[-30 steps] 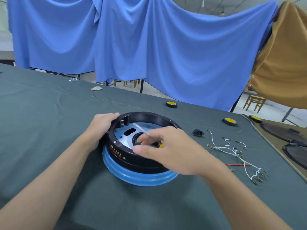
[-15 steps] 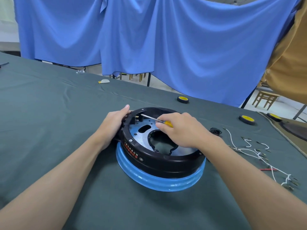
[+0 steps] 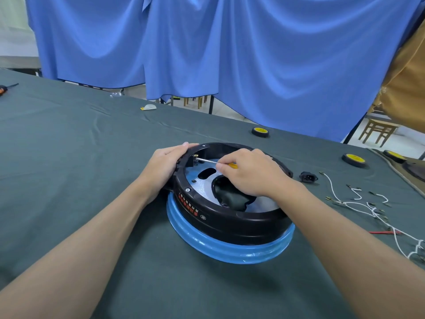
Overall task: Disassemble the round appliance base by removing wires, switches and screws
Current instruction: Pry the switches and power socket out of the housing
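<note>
Pinched in the right hand (image 3: 250, 173), the screwdriver (image 3: 208, 160) had reached the switch (image 3: 192, 159) beside the left hand (image 3: 165, 168), which gripped the appliance base (image 3: 230, 224) steady.

Blue drapes (image 3: 253, 65) across bkgd, tan cloth (image 3: 408, 72) far rt, wooden stool (image 3: 377, 130) behind, green-covered table (image 3: 57, 146)

I see the base (image 3: 230, 223), a black ring on a blue rim, lying flat with its open side up; white wires (image 3: 373, 211) and a black socket (image 3: 308, 176) lie loose to its right.
</note>
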A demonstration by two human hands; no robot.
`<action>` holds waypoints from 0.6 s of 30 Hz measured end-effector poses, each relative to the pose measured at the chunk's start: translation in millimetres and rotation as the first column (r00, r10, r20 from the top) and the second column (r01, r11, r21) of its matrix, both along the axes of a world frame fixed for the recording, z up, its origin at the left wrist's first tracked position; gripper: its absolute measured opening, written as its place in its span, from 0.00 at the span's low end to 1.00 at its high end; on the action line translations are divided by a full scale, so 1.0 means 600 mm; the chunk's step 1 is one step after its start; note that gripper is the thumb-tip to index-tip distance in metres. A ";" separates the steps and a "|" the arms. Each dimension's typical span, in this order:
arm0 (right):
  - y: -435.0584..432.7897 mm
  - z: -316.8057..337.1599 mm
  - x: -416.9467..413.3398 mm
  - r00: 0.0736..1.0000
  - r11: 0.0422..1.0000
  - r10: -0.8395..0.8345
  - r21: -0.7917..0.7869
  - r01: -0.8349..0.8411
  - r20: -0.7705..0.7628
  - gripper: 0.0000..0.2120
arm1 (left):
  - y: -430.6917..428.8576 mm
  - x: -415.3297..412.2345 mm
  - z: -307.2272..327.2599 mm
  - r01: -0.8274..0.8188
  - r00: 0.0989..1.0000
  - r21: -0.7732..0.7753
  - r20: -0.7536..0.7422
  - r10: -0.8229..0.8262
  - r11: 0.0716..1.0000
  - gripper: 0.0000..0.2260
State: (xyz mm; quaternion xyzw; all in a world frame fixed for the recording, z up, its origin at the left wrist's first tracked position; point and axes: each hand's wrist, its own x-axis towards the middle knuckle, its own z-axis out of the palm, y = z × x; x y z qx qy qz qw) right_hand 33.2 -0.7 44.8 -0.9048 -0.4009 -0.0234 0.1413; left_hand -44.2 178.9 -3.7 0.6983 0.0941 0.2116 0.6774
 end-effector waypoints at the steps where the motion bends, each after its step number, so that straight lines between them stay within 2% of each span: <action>1: 0.001 0.000 0.001 1.000 1.000 0.004 0.009 -0.004 0.001 0.14 | 0.000 0.000 0.000 -0.001 1.000 -0.001 -0.002 0.001 1.000 0.14; 3: 0.001 -0.002 0.002 1.000 1.000 0.008 0.026 -0.009 0.017 0.16 | -0.001 0.000 -0.001 -0.005 1.000 -0.005 -0.006 0.005 1.000 0.13; 7: 0.005 -0.003 0.006 0.998 0.999 -0.011 0.037 0.009 0.063 0.14 | -0.001 0.001 -0.003 -0.001 1.000 -0.007 0.004 0.001 1.000 0.12; 18: 0.004 -0.009 0.003 1.000 0.999 -0.008 0.052 0.008 0.002 0.15 | -0.002 0.001 -0.003 -0.011 1.000 -0.003 -0.001 0.011 1.000 0.12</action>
